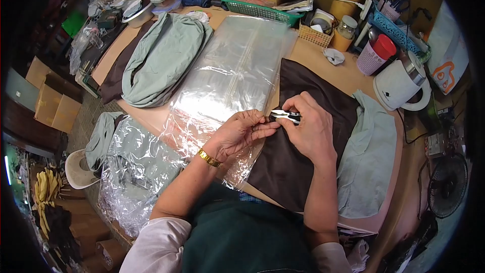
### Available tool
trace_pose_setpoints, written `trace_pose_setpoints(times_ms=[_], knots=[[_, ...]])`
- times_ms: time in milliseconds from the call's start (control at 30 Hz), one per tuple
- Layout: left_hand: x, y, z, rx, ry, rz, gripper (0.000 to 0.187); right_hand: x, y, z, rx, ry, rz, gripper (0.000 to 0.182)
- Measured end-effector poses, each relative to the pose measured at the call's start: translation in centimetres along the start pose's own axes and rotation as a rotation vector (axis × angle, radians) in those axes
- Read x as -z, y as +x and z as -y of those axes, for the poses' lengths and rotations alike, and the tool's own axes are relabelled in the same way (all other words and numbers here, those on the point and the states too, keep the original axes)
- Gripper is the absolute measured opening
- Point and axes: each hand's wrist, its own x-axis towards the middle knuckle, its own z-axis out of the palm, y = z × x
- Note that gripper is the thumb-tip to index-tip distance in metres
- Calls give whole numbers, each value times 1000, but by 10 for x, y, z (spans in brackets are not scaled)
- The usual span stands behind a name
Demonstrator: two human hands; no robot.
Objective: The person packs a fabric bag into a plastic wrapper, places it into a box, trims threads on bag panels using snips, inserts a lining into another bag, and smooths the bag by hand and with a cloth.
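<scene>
My right hand (314, 126) is closed around a small pair of thread snips (285, 115), with silver blades pointing left and dark handles. Just left of the blade tips, my left hand (243, 130) pinches with thumb and forefinger; what lies between them is too small to make out. Both hands are over the left edge of a dark brown cloth (288, 169) spread on the table. Pale grey-green cloth (365, 172) lies along its right side. Clear plastic bags (242, 60) lie stacked flat beyond my left hand.
Folded grey-green cloth (166, 60) lies at the back left. A plastic-wrapped bundle (136, 167) sits left of my forearm. At the right stand a white electric kettle (402, 83), a pink cup (371, 58) and a fan (447, 185). A green basket (260, 11) stands at the back.
</scene>
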Motion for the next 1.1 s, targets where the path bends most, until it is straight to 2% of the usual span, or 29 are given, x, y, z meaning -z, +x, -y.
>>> trace_pose_setpoints(times_ms=[267, 500, 667, 1100], knots=[[1, 0, 4, -41, 75, 20, 17, -5, -2, 2, 37, -60, 48, 29], [-4, -1, 2, -52, 108, 15, 17, 4, -4, 4, 17, -40, 34, 31], [-6, 1, 3, -55, 111, 92, 16, 0, -4, 3, -2, -46, 21, 31], [-7, -1, 0, -61, 117, 67, 15, 8, -5, 4, 33, -23, -5, 32]])
